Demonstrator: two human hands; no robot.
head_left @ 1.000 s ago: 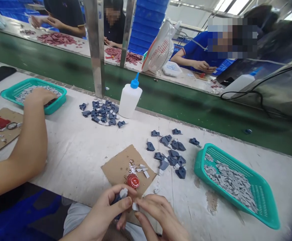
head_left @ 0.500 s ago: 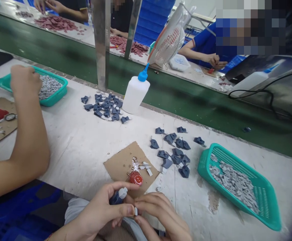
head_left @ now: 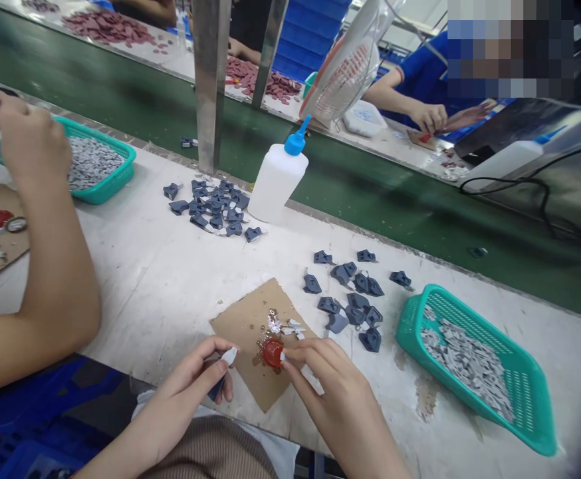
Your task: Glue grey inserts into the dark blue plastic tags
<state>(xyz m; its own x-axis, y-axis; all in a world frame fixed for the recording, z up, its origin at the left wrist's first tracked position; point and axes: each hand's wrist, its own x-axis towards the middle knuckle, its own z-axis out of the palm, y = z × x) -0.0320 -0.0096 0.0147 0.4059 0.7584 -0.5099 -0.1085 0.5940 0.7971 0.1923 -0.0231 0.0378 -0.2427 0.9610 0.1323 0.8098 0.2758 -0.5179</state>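
My left hand [head_left: 198,372] is closed around a dark blue plastic part [head_left: 215,388] with a light grey piece [head_left: 229,356] at its upper end. Between the thumb and fingers of my right hand [head_left: 328,379] is a small light grey plastic piece [head_left: 283,356], at the right side of a red cap-like dish [head_left: 272,352]. The dish stands on a square of brown cardboard [head_left: 263,392], with clear wet liquid spilled about it. Several loose grey pieces [head_left: 294,326] lie on the cardboard just behind my right fingers.
To the right, a green basket [head_left: 530,392] holds many grey pieces. Dark blue parts [head_left: 355,309] lie scattered beyond the cardboard, with another group [head_left: 218,206] near a white bottle [head_left: 278,183]. A co-worker's arm [head_left: 56,253] reaches in from the left beside another green basket [head_left: 121,174].
My hands have moved apart. The right hand has carried its small grey piece forward to the red dish, while the left keeps the blue part. The co-worker's hand has shifted left.
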